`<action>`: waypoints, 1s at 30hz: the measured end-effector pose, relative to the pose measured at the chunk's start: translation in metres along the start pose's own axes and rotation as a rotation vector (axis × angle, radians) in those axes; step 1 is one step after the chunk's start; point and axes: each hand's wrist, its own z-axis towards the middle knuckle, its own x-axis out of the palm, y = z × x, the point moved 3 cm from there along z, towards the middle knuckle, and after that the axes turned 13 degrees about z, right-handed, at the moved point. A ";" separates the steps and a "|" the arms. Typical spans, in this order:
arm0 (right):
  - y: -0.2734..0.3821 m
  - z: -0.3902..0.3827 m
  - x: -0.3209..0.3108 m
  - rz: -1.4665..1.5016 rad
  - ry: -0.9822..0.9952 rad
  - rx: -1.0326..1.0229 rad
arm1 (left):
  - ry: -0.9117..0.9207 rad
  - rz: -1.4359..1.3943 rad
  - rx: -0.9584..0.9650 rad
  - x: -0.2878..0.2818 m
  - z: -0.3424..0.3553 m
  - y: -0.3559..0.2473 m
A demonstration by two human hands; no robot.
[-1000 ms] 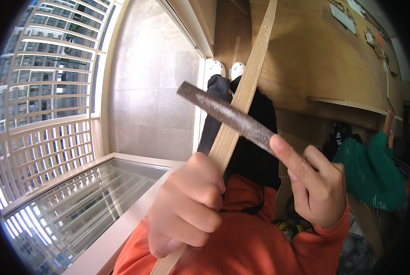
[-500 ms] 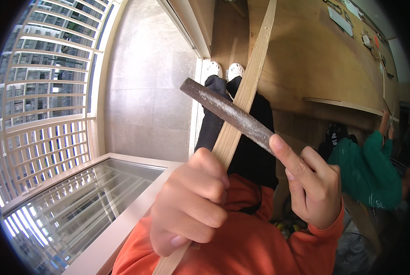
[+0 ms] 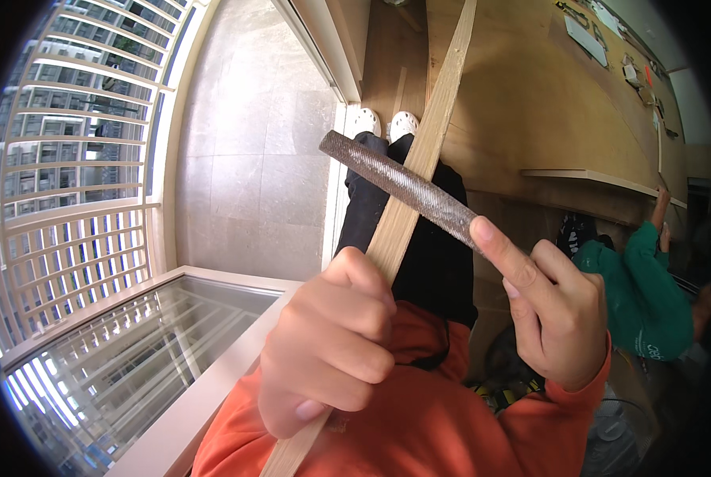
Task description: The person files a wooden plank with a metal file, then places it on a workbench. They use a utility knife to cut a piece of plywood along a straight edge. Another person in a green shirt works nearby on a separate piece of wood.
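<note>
A long, pale wooden strip runs from the far edge down toward my chest. My left hand is wrapped round its near part in a fist. Across the strip, slantwise, lies a dark metal file with a finely toothed face and whitish dust on it. My right hand grips the file's near right end, the forefinger stretched along it and the other fingers curled. The file's end in my right palm is hidden. The file overlaps the strip just beyond my left fist.
A large plywood board with tools and a white tablet-like sheet spreads at the far right. On the right, another person in a green top crouches by it. A glass-paned window frame stands at left, near white railings.
My right hand has shifted slightly right, drawing the file with it across the strip. The file's face looks turned a little. My left hand stays closed on the strip.
</note>
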 end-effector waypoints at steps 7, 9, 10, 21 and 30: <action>-0.004 -0.001 0.000 0.041 0.028 0.047 | -0.005 -0.001 -0.014 0.000 0.000 0.000; -0.004 -0.003 0.001 0.005 0.000 0.096 | 0.011 -0.002 -0.016 -0.001 0.000 0.000; -0.004 -0.003 0.002 -0.016 -0.005 0.127 | 0.013 -0.003 -0.011 -0.002 0.000 0.000; 0.001 -0.003 0.012 0.081 -0.059 0.061 | -0.235 -0.066 0.111 0.002 -0.003 -0.044; 0.004 -0.017 0.033 0.045 -0.115 0.075 | -0.189 -0.210 0.228 -0.017 -0.023 -0.062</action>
